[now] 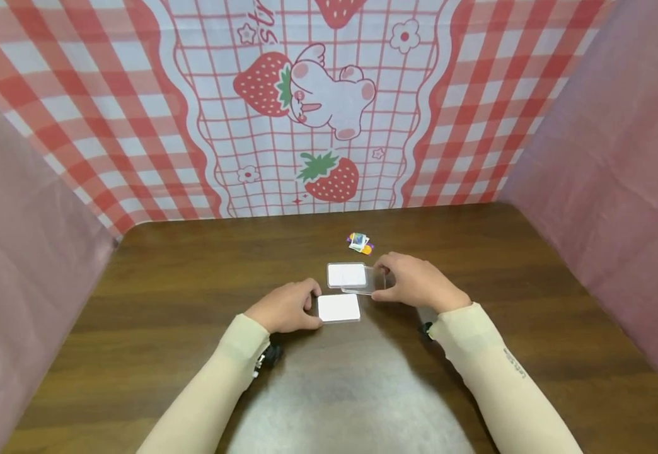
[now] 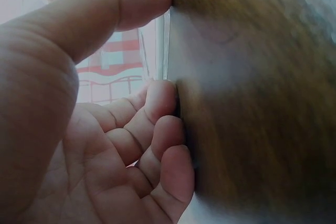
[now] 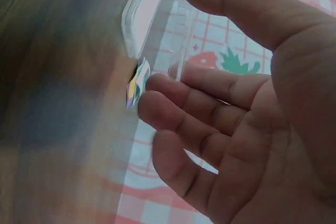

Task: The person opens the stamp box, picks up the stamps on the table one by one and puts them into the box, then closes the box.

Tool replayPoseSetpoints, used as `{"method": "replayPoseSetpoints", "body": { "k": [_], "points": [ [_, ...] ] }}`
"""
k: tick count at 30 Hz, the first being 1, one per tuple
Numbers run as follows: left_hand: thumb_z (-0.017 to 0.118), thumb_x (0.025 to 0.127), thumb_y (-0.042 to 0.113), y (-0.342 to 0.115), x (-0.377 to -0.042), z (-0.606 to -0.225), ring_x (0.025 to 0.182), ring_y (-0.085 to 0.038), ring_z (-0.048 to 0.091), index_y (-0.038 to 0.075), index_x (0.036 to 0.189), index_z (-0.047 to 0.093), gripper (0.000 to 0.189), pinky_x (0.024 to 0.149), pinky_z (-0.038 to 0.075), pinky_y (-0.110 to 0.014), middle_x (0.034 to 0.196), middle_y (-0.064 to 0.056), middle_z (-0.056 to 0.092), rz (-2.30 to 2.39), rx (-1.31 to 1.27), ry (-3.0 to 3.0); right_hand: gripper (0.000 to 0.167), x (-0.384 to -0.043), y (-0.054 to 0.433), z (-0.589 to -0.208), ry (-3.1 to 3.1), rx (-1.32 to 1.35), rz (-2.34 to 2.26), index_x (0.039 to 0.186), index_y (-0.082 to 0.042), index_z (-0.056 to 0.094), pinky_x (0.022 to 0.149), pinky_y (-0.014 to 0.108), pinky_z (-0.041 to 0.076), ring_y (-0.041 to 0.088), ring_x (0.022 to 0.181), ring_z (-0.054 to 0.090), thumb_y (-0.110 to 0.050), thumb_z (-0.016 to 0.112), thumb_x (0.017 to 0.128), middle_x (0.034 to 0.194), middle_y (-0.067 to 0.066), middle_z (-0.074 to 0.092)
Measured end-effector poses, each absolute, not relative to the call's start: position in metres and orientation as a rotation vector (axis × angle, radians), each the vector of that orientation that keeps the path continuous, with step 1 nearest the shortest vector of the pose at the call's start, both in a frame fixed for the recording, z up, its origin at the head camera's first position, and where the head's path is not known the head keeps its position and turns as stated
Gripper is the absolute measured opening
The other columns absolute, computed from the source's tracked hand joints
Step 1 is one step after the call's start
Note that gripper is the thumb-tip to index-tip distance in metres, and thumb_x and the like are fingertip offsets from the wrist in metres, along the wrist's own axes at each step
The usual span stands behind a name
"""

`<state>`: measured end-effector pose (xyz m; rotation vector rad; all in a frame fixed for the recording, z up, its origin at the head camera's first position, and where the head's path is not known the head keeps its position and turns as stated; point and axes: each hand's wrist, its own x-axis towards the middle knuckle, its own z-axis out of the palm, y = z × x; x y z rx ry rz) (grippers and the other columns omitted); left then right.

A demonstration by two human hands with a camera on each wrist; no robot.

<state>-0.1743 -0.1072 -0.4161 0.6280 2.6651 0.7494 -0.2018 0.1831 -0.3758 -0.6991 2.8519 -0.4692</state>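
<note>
A dark brown wooden table (image 1: pixel 193 271) is lit by a pale sheen at its near middle and is enclosed on three sides — by pink cloths at the left (image 1: pixel 23 265) and right (image 1: pixel 607 157), and at the far side by a red-and-white checked cloth (image 1: pixel 329 94) printed with strawberries. Near the table's middle, a flat white case (image 1: pixel 338 308) is held at its left end by the left hand (image 1: pixel 289 306), thumb and forefinger set apart at its two corners. Just beyond it a far case (image 1: pixel 345 275) with a white face is laid. A clear cover (image 1: pixel 370 282) is pinched by the right hand (image 1: pixel 416 280) — raised off the table, over the far case's right end. Farther off, small colourful pieces (image 1: pixel 360 243) are gathered.
</note>
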Motion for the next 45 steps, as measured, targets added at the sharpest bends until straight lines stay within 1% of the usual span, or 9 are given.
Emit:
{"method": "replayPoseSetpoints", "body": {
  "k": [4, 11, 17, 24, 32, 39, 45],
  "points": [
    [0.084, 0.086, 0.033, -0.107, -0.175, -0.413, 0.082, -0.016, 0.056, 0.011, 0.125, 0.059, 0.051, 0.081, 0.048, -0.036, 0.093, 0.0, 0.059, 0.744, 0.636, 2.666, 0.058, -0.207, 0.194, -0.373, 2.824, -0.682, -0.479, 0.129, -0.005, 0.066, 0.089, 0.048, 0.053, 0.022, 0.098, 0.064, -0.037, 0.085, 0.085, 0.113, 0.006, 0.069],
    [0.083, 0.087, 0.033, -0.107, -0.175, -0.413, 0.083, -0.016, 0.055, 0.01, 0.126, 0.058, 0.052, 0.082, 0.048, -0.036, 0.094, 0.0, 0.058, 0.748, 0.641, 2.656, 0.045, -0.209, 0.215, -0.367, 2.744, -0.612, -0.474, 0.115, -0.009, 0.069, 0.088, 0.048, 0.051, 0.023, 0.097, 0.06, -0.036, 0.086, 0.084, 0.105, 0.005, 0.067],
    [0.083, 0.087, 0.033, -0.109, -0.174, -0.415, 0.083, -0.016, 0.055, 0.011, 0.126, 0.058, 0.051, 0.082, 0.048, -0.036, 0.094, 0.0, 0.058, 0.752, 0.634, 2.656, 0.043, -0.209, 0.22, -0.365, 2.702, -0.544, -0.496, 0.112, -0.007, 0.066, 0.083, 0.045, 0.048, 0.024, 0.093, 0.056, -0.033, 0.086, 0.084, 0.102, 0.007, 0.063],
    [0.083, 0.087, 0.032, -0.109, -0.172, -0.412, 0.082, -0.017, 0.055, 0.01, 0.125, 0.058, 0.051, 0.081, 0.048, -0.036, 0.093, 0.0, 0.058, 0.756, 0.629, 2.655, 0.039, -0.21, 0.224, -0.365, 2.713, -0.524, -0.44, 0.107, -0.007, 0.064, 0.075, 0.041, 0.044, 0.022, 0.085, 0.054, -0.029, 0.087, 0.083, 0.092, 0.004, 0.059],
    [0.083, 0.087, 0.031, -0.109, -0.172, -0.413, 0.083, -0.016, 0.055, 0.01, 0.125, 0.059, 0.05, 0.082, 0.048, -0.037, 0.093, 0.0, 0.058, 0.763, 0.645, 2.657, 0.045, -0.21, 0.228, -0.364, 2.68, -0.49, -0.462, 0.113, -0.004, 0.065, 0.077, 0.041, 0.046, 0.022, 0.086, 0.056, -0.027, 0.087, 0.082, 0.095, 0.005, 0.061],
    [0.083, 0.086, 0.033, -0.11, -0.173, -0.415, 0.084, -0.016, 0.056, 0.012, 0.125, 0.059, 0.051, 0.083, 0.048, -0.036, 0.095, 0.001, 0.058, 0.756, 0.649, 2.663, 0.043, -0.208, 0.228, -0.363, 2.646, -0.501, -0.482, 0.111, -0.005, 0.062, 0.075, 0.039, 0.045, 0.022, 0.085, 0.054, -0.024, 0.088, 0.082, 0.093, 0.005, 0.058],
    [0.083, 0.086, 0.034, -0.11, -0.173, -0.415, 0.084, -0.016, 0.056, 0.012, 0.125, 0.059, 0.051, 0.083, 0.049, -0.036, 0.095, 0.001, 0.059, 0.763, 0.648, 2.658, 0.044, -0.208, 0.228, -0.362, 2.644, -0.505, -0.479, 0.111, -0.003, 0.063, 0.076, 0.04, 0.046, 0.023, 0.087, 0.054, -0.023, 0.089, 0.081, 0.096, 0.007, 0.059]
  ]
}}
